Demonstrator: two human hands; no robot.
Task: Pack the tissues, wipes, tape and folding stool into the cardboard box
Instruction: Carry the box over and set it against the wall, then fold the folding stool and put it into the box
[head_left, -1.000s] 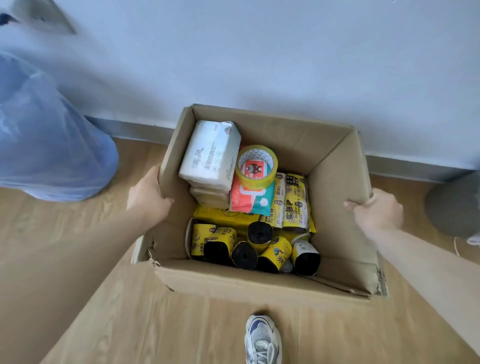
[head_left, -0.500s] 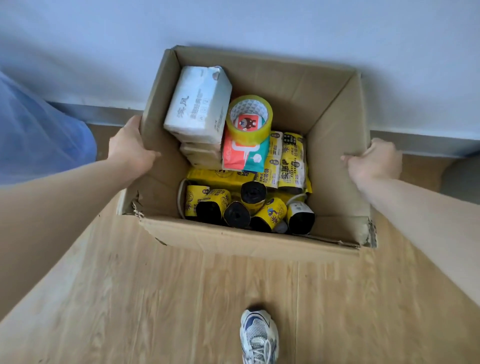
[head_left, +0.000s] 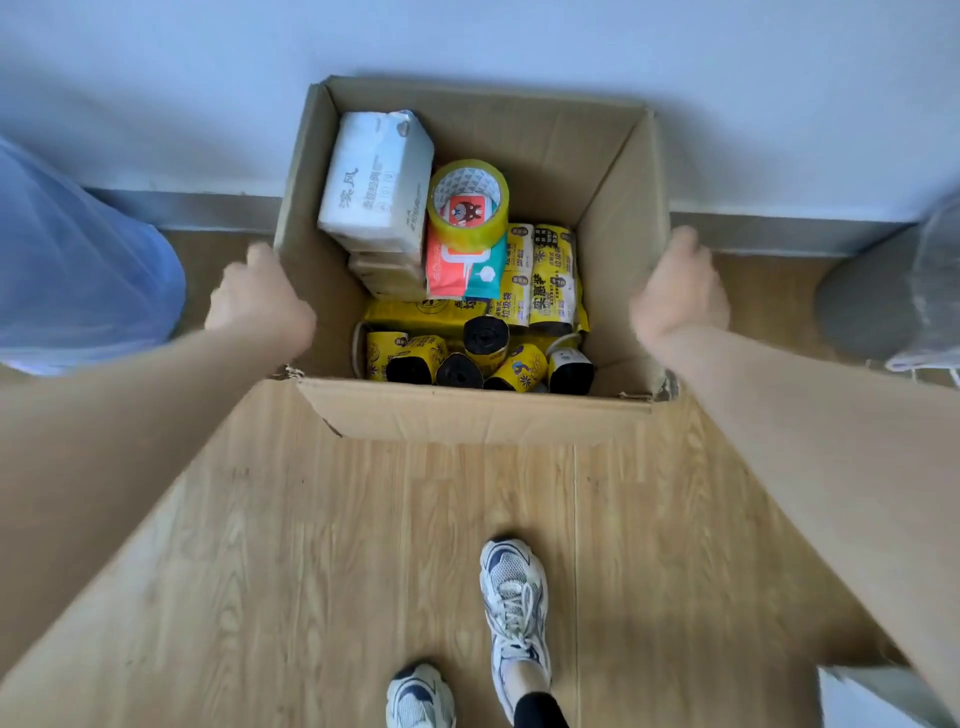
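Box (head_left: 467, 415): open, on floor, between both hands.
Left hand (head_left: 260, 306): fingers curled at box's side.
Right hand (head_left: 678, 291): likewise; contact cannot be told.
Advice: grip both sides evenly.

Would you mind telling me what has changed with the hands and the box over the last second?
Both hands, left and right, have let go of the box walls and now sit just outside them. The tape, tissues and wipes lie as before.

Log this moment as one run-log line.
left hand: on cardboard box left wall | right hand: on right wall | inside: tissues, tape, wipes | folding stool: not visible
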